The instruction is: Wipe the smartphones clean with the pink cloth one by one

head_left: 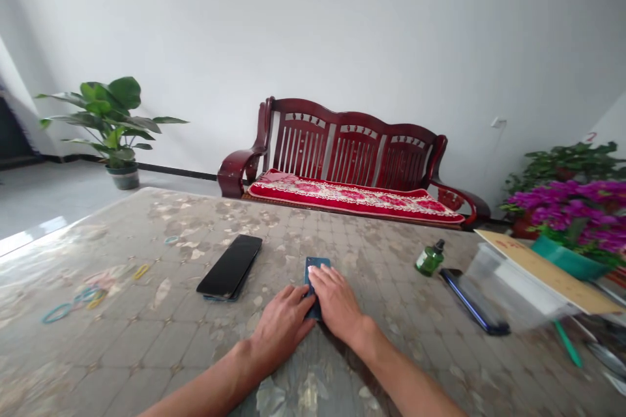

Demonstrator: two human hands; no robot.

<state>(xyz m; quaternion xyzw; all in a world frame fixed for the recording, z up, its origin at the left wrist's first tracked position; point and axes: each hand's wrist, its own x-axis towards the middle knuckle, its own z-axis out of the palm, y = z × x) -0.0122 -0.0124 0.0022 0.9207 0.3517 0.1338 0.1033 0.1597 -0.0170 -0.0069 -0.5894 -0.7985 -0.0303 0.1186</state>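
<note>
A small blue phone-like item [317, 262] lies on the patterned tablecloth [205, 352] between my hands, mostly covered by them. My left hand [283, 319] rests at its left and lower edge, fingers bent together against it. Over its right side lies my right hand [335, 300], with the fingers on its upper face. To the left, a black-screened phone [232, 267] sits on top of another flat item whose blue edge shows beneath it.
Right: a green bottle [430, 258], a dark blue phone [474, 303], a clear box [513, 287] under a tan board [548, 267], and purple flowers [577, 202]. Left: coloured bands [88, 296]. Beyond the table stands a wooden bench [352, 150].
</note>
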